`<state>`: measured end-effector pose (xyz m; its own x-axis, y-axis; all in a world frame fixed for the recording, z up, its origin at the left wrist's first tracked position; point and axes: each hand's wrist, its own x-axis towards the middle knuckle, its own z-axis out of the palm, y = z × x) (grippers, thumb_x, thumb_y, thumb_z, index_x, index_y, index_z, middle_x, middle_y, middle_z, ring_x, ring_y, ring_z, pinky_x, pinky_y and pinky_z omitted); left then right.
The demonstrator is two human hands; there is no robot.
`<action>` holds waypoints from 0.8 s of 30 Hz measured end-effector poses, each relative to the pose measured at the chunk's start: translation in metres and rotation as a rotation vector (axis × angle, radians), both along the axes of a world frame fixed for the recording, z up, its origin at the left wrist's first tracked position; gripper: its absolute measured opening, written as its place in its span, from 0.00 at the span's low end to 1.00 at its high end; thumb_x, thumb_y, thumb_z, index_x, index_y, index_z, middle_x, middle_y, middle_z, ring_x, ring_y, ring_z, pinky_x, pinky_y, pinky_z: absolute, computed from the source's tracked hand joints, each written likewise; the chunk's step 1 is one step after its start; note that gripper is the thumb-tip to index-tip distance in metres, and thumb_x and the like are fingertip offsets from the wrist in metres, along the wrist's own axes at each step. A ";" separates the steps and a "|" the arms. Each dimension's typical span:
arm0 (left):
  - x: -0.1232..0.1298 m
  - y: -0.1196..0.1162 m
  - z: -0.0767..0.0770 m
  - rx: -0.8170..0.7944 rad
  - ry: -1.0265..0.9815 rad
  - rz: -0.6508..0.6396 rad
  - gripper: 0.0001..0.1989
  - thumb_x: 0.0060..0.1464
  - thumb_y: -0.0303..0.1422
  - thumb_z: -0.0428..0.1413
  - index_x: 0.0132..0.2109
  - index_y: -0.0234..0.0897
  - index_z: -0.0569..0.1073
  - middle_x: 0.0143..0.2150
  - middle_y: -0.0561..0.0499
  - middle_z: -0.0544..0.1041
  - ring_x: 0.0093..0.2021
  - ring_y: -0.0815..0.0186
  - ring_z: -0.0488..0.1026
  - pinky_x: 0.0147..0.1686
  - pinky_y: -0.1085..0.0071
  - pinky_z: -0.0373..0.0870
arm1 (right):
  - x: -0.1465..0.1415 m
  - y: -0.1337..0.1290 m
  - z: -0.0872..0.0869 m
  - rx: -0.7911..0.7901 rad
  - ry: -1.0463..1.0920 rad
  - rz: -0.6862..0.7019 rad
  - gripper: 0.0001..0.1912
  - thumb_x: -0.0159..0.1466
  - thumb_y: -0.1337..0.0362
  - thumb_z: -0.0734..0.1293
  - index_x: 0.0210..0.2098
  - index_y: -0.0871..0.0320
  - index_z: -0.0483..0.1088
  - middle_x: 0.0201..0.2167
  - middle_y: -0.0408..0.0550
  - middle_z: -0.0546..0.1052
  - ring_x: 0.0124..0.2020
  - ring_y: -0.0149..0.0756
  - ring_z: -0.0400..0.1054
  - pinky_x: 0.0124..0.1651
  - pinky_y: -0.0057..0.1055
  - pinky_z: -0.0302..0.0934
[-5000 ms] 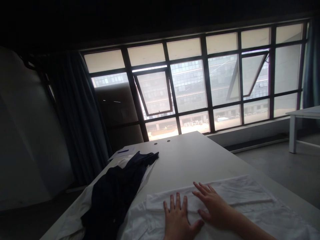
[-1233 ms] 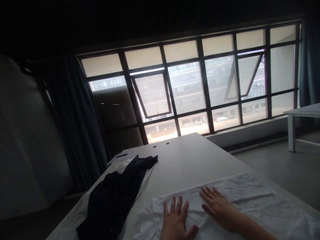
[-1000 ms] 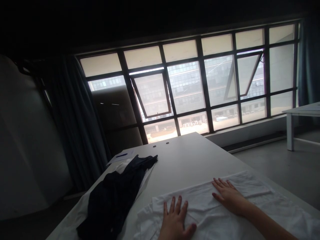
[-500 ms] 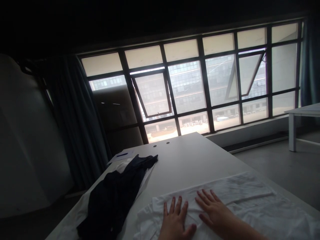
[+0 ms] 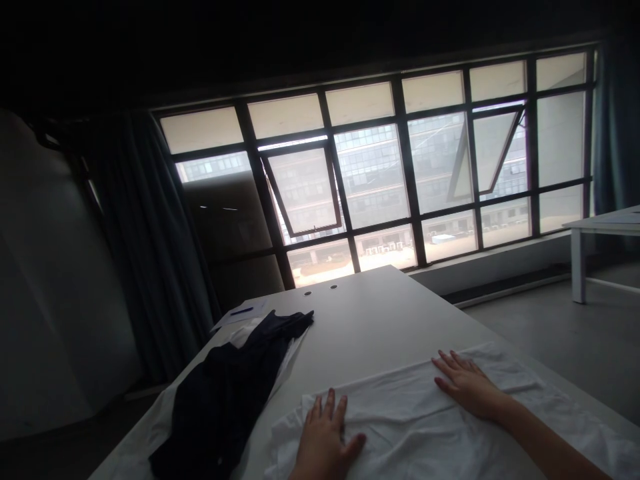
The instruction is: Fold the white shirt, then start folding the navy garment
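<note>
- Left hand (image 5: 324, 441): fingers spread, resting on white cloth (image 5: 425, 440)
- Right hand (image 5: 469, 387): fingers slightly spread, on the same cloth near its far edge
- Position of white cloth: near end of white table (image 5: 365, 327), surface creased
- Dark garment (image 5: 215, 400): left of cloth

The scene is dimly lit by daylight from the windows (image 5: 373, 175) beyond the left hand (image 5: 324, 433) and right hand (image 5: 466, 385), their lower part washed out by glare. High above the hands, the ceiling (image 5: 250, 47) is sunk in near-black. Left of the left hand, detail in the dark garment (image 5: 220, 393) is mostly lost to shadow. Under both palms, the white cloth (image 5: 405, 403) is greyed, its folds softly shaded. The window lines are rendered aslant, and fine detail is softened.
</note>
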<state>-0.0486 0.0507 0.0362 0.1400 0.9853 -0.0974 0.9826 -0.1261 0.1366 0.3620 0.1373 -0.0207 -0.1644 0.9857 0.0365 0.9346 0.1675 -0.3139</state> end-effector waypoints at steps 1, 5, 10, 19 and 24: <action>-0.009 0.001 0.003 0.009 0.018 0.031 0.43 0.60 0.61 0.46 0.74 0.44 0.56 0.77 0.45 0.48 0.75 0.45 0.45 0.71 0.49 0.43 | 0.009 0.003 -0.002 -0.007 -0.013 -0.042 0.40 0.68 0.36 0.52 0.72 0.48 0.57 0.75 0.50 0.51 0.75 0.56 0.41 0.72 0.61 0.39; -0.040 0.007 0.011 -0.013 0.075 0.138 0.45 0.62 0.60 0.41 0.75 0.34 0.54 0.77 0.40 0.47 0.76 0.49 0.44 0.71 0.48 0.42 | 0.038 0.013 -0.010 -0.012 -0.078 -0.185 0.41 0.68 0.38 0.51 0.73 0.53 0.56 0.75 0.54 0.53 0.75 0.56 0.44 0.71 0.61 0.40; -0.050 0.012 0.005 -0.013 0.132 0.182 0.49 0.62 0.60 0.38 0.74 0.23 0.50 0.77 0.37 0.44 0.76 0.51 0.42 0.71 0.50 0.43 | 0.040 0.015 -0.008 0.023 -0.184 -0.348 0.38 0.68 0.43 0.52 0.71 0.54 0.59 0.74 0.58 0.55 0.73 0.64 0.47 0.66 0.73 0.42; -0.047 0.014 -0.007 0.010 0.143 0.199 0.47 0.63 0.61 0.38 0.75 0.29 0.50 0.77 0.41 0.37 0.76 0.50 0.40 0.71 0.48 0.41 | -0.084 -0.062 0.019 0.084 0.124 0.386 0.34 0.69 0.41 0.59 0.71 0.41 0.56 0.75 0.48 0.51 0.75 0.59 0.43 0.72 0.65 0.37; -0.051 0.016 -0.012 0.092 0.113 0.156 0.40 0.65 0.59 0.42 0.75 0.40 0.55 0.78 0.47 0.36 0.77 0.49 0.34 0.71 0.46 0.37 | -0.126 -0.087 0.021 -0.001 0.207 0.657 0.34 0.67 0.41 0.64 0.70 0.37 0.58 0.73 0.50 0.55 0.73 0.66 0.46 0.70 0.72 0.38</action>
<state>-0.0999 0.0667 0.0245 -0.0212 0.9997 -0.0125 0.9996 0.0215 0.0196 0.2358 0.0506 0.0004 -0.7177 0.6840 0.1305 0.5602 0.6785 -0.4751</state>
